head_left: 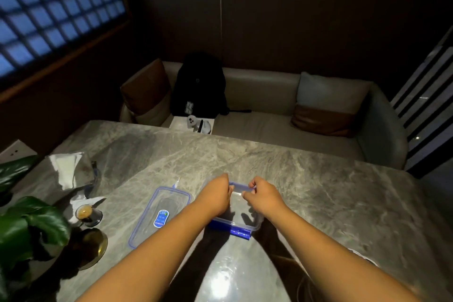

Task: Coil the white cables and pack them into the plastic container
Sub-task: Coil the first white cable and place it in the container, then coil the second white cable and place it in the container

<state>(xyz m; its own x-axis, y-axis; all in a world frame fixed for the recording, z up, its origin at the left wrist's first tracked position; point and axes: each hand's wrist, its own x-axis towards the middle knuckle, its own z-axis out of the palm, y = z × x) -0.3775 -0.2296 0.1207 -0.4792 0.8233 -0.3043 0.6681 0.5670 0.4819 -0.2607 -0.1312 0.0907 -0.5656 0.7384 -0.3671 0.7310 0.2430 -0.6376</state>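
A clear plastic container (247,224) with blue latches stands on the marble table (318,191) in front of me. Both my hands are at its far rim. My left hand (218,195) and my right hand (263,196) pinch the two ends of the far blue latch (241,187). The inside of the container looks bare, partly hidden by my hands. Its clear lid (159,216), blue-rimmed with a sticker, lies flat to the left. A short piece of white cable (361,255) shows beyond my right forearm at the lower right; a thin loop (299,285) lies nearer me.
At the left stand a tissue box (66,170), a small glass of coffee (85,213), a gold round tray (96,247) and a leafy plant (29,230). Beyond the table's far edge is a sofa (282,95) with a black backpack (198,86).
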